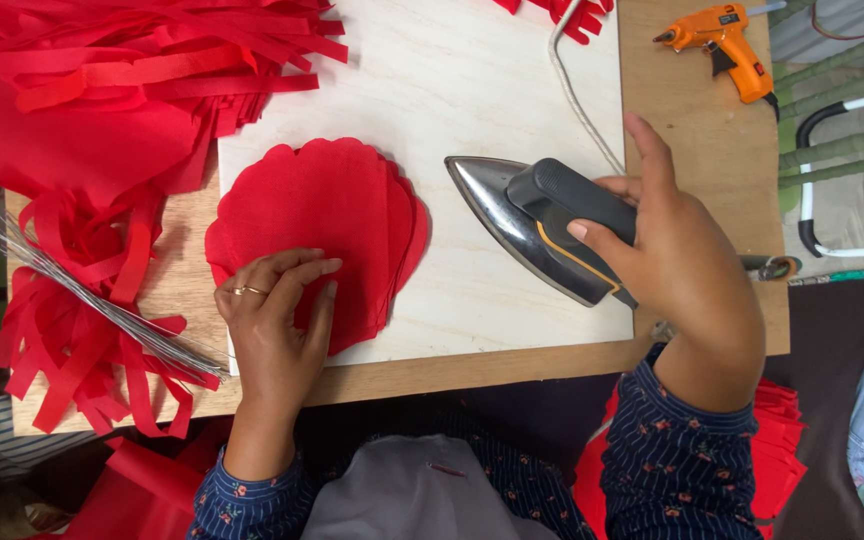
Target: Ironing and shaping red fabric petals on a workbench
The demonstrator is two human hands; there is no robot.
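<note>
left hand presses flat, fingers spread, on the round scalloped red paper piece lying on the pale wooden board, while right hand grips the dark-handled steel iron just beside it.

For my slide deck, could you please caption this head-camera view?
Left hand presses a scalloped red paper stack on a pale board while the right hand grips a tilted clothes iron.
</note>
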